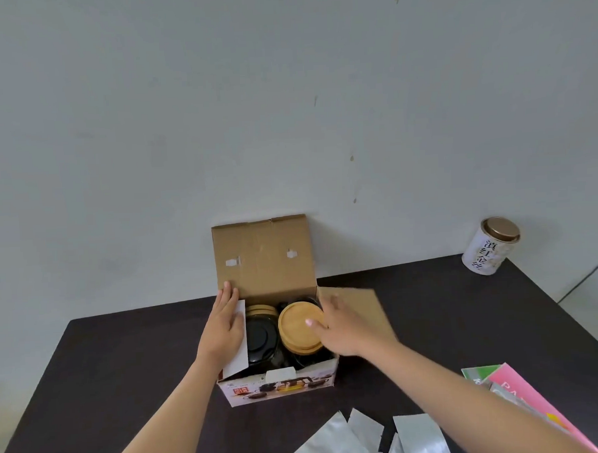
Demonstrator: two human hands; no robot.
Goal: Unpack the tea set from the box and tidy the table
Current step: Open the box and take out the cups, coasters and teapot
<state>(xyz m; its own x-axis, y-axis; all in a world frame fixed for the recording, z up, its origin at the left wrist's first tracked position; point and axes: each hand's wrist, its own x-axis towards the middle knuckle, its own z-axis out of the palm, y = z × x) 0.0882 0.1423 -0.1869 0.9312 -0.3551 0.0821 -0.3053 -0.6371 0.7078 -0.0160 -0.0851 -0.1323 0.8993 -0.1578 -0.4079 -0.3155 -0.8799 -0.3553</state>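
An open cardboard box (263,258) stands at the middle of the dark table (125,364), its lid flap upright against the wall. Inside lie a round wooden lid (296,324), a black dish (259,337) and more wooden rims (258,310) behind it. My left hand (226,318) rests flat on the box's left side flap with straight fingers. My right hand (340,330) reaches over the right edge of the box, its fingertips on the wooden lid; the right side flap lies folded out beneath it.
A white tea tin (490,247) with a brown lid stands at the far right corner. Several silver foil sachets (365,435) lie at the near edge. Pink and green packets (517,391) sit at the right edge. A grey wall rises behind the table.
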